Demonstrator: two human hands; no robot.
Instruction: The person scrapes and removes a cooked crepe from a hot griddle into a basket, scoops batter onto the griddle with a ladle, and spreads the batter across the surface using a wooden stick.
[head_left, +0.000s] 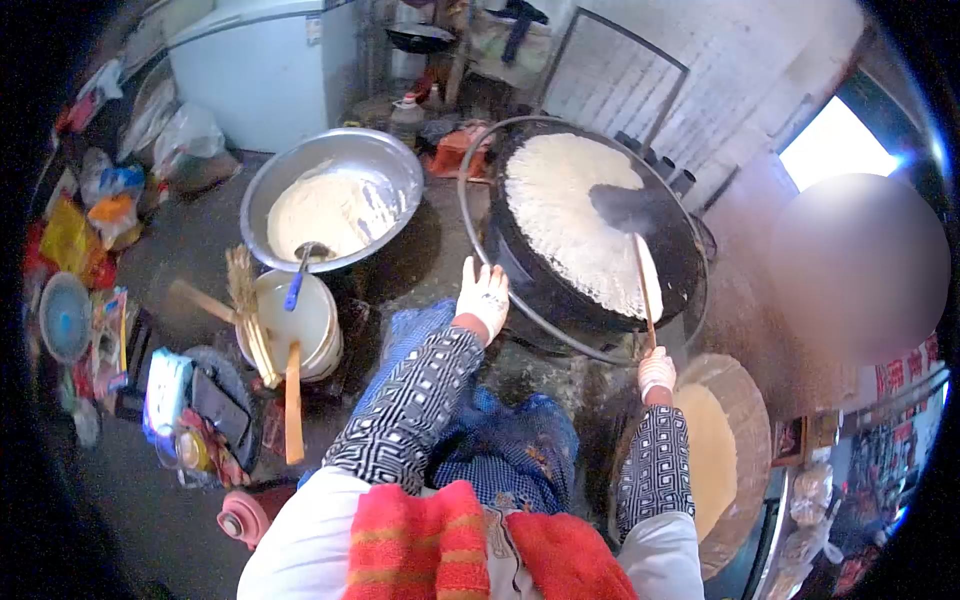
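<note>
The spreader ran lengthwise forward from your grasping right hand over the batter; your left hand, unclenched, lay farther left.

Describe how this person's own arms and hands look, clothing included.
Both forearms wear black-and-white sleeves, the left forearm sleeve and the right forearm sleeve, patterned with angular, maze-like nested squares. Above them the upper sleeves are plain white. The wrists are uncovered. Whether the left hand and right hand wear gloves is unclear.
</note>
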